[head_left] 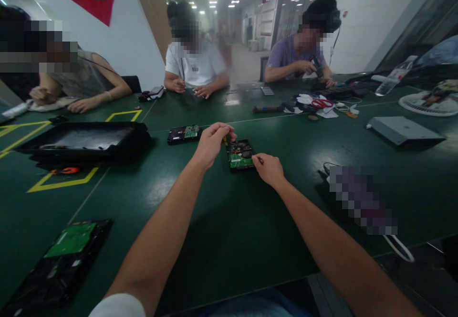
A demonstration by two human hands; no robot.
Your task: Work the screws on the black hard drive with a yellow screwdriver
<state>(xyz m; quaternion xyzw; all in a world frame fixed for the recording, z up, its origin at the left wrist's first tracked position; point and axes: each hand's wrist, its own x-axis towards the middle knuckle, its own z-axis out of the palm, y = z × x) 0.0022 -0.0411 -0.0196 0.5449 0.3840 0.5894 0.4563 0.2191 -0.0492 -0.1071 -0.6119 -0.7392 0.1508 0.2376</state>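
A hard drive (240,160) lies on the green table in front of me, its green circuit board facing up. Over its far left edge, my left hand (213,142) is closed on a slim yellow-and-black tool (225,140), mostly hidden by the fingers. My right hand (269,168) pinches the drive's right edge, its fingers curled in. Left of my left hand is a second hard drive (183,134), also with green board showing. Another hard drive (71,259) rests at the near left.
A black tray (139,133) stands at left, with an orange-and-black item (67,170) before it. To the right are a pixelated pouch (361,200), a grey metal box (406,131) and a bottle (395,76). Several people work across the table (222,240).
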